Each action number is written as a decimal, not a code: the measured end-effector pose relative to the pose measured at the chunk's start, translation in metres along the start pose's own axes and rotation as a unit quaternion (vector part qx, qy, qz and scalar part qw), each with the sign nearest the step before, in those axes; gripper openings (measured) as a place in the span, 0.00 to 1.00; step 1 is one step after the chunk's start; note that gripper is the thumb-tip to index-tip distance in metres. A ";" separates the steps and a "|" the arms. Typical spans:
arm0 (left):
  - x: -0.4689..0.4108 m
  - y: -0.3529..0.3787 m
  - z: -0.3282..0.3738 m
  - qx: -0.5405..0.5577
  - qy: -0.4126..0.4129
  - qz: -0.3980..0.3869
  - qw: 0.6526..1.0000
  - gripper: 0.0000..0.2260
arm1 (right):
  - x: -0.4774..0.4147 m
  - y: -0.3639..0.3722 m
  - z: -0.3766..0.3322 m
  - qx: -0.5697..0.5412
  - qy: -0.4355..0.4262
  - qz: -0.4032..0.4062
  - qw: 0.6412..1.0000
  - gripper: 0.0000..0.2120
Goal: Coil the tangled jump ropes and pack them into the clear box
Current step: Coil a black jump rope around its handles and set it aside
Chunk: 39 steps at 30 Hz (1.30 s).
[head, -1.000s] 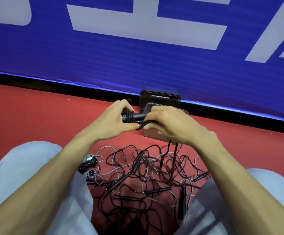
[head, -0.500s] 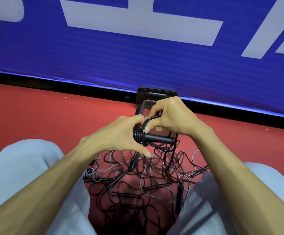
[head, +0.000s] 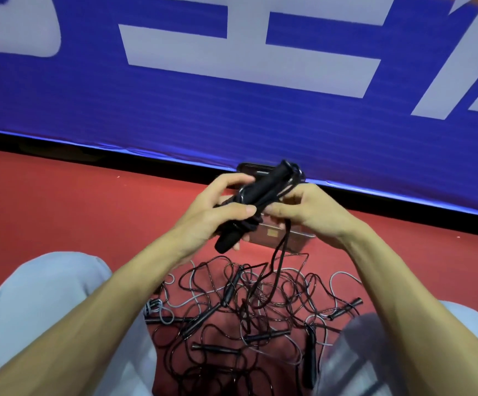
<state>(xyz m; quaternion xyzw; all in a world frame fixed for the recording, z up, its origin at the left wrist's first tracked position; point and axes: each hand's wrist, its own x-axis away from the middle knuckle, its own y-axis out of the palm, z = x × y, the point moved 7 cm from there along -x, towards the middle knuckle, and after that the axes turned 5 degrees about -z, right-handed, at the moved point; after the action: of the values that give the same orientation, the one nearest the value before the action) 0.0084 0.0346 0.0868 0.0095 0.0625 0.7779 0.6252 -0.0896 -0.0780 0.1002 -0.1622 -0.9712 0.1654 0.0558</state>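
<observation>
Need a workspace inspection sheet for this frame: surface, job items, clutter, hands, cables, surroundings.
Surface: red floor; the person sits on it.
Job's things: black handles bundled, rope wound round them, held above the clear box; pile of tangled black and grey ropes lies between the knees.
Clutter: nothing seen.
Grippers: left hand grips the handles; right hand pinches the rope in its fingers.
Cables: one strand hangs from the right hand down to the pile.
Surroundings: blue banner with white characters; dark object behind the box, partly hidden.
</observation>
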 end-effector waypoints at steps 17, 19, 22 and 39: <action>0.004 -0.061 -0.013 -0.027 -0.059 0.279 0.958 0.09 | 0.000 0.024 0.026 0.296 0.141 -0.126 0.936 0.11; 0.005 -0.067 -0.016 -0.090 -0.057 0.278 0.955 0.11 | -0.001 0.027 0.012 0.330 0.087 -0.112 0.933 0.10; 0.004 -0.063 -0.010 -0.281 -0.034 0.250 0.926 0.15 | -0.002 0.030 -0.009 0.339 0.009 -0.086 0.937 0.09; -0.002 0.011 -0.024 -0.545 -0.015 -0.031 0.838 0.11 | -0.001 0.004 -0.029 0.337 -0.135 0.080 0.928 0.09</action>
<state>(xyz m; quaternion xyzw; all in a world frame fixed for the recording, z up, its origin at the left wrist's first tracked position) -0.0043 0.0278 0.0639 -0.3232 -0.3806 0.6662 0.5540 -0.0831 -0.0655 0.1263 -0.1870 -0.8404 0.5073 -0.0378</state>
